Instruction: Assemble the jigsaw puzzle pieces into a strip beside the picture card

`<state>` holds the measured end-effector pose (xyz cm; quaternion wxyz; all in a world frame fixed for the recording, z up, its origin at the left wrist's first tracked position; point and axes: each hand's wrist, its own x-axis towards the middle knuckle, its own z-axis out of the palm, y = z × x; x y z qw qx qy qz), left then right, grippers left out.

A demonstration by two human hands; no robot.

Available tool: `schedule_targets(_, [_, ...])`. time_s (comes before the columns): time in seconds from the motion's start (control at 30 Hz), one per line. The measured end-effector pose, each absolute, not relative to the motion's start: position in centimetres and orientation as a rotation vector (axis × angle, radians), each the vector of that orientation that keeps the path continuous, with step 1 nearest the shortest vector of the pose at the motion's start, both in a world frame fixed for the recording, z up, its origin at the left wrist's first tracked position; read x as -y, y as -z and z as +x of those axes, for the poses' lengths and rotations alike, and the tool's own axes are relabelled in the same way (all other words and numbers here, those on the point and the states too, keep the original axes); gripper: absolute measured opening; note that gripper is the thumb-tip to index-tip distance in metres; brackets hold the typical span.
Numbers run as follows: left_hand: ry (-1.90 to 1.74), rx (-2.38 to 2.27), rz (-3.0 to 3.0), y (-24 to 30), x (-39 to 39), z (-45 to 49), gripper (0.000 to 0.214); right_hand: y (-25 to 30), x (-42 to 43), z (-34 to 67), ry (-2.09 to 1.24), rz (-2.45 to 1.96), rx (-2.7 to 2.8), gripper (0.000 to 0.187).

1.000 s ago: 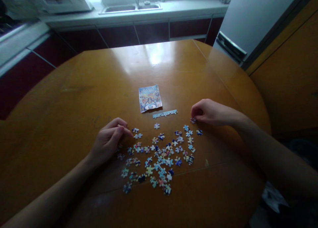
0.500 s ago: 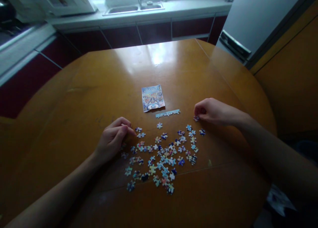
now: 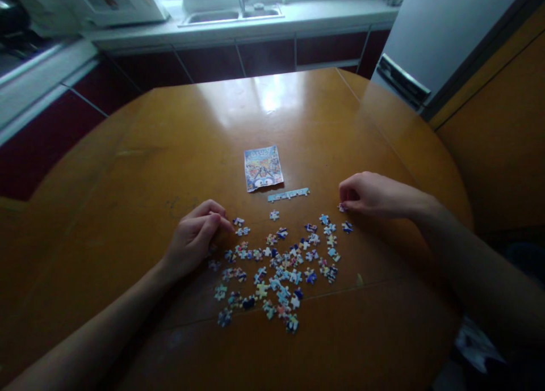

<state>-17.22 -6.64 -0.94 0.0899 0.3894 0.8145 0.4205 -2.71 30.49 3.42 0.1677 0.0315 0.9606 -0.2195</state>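
Note:
My right hand [image 3: 366, 194] is closed in a pinch, its fingertips on a small puzzle piece [image 3: 342, 207] at the right of the scattered pieces. Below it lies a dark blue and white piece [image 3: 347, 227], apart from the rest. On the left, my left hand [image 3: 199, 230] rests on the table with curled fingers, thumb against the index finger; whatever is inside is hidden. Two loose pieces [image 3: 242, 231] lie just beyond its fingertips. Between the hands spreads a heap of jigsaw pieces [image 3: 283, 269]. A joined strip of light blue edge pieces [image 3: 288, 195] lies above, with a single piece [image 3: 274, 215] beneath it.
A picture sheet with a penguin [image 3: 263, 168] lies flat beyond the strip. Everything sits on a wooden table [image 3: 179, 135]. Behind it runs a counter with a sink [image 3: 213, 17]; a fridge [image 3: 443, 33] stands at the right.
My right hand has shifted slightly to the right and nearer to me, with the puzzle piece at its fingertips. My left hand stays in place.

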Motion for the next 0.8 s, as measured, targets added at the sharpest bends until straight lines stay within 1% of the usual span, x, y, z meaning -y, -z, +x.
schedule_targets(0.1, [-1.251,-2.418,1.174,1.2,6.8,-17.4,0.047,-3.8,-30.1,-2.5,0.616,0.054,-2.784,0.009])
schedule_targets(0.27, [-1.273,-2.403,1.207,1.3,6.8,-17.4,0.046,-4.2,-28.8,-1.8,0.716,-0.293,-2.749,0.010])
schedule_targets(0.37, [-1.292,-2.383,1.195,1.2,6.7,-17.4,0.048,-4.4,-27.8,-1.2,0.730,-0.406,-2.666,0.011])
schedule_targets(0.53, [-1.272,-2.416,1.216,1.2,6.7,-17.4,0.050,-4.8,-26.5,-0.6,0.698,-0.490,-2.623,0.009])
schedule_targets(0.67, [-1.268,-2.418,1.183,1.1,6.7,-17.3,0.050,-4.8,-26.2,-0.6,0.688,-0.521,-2.586,0.014])
schedule_targets(0.8, [-1.269,-2.429,1.200,1.1,6.6,-17.3,0.049,-4.4,-26.3,-0.8,0.667,-0.512,-2.572,0.013])
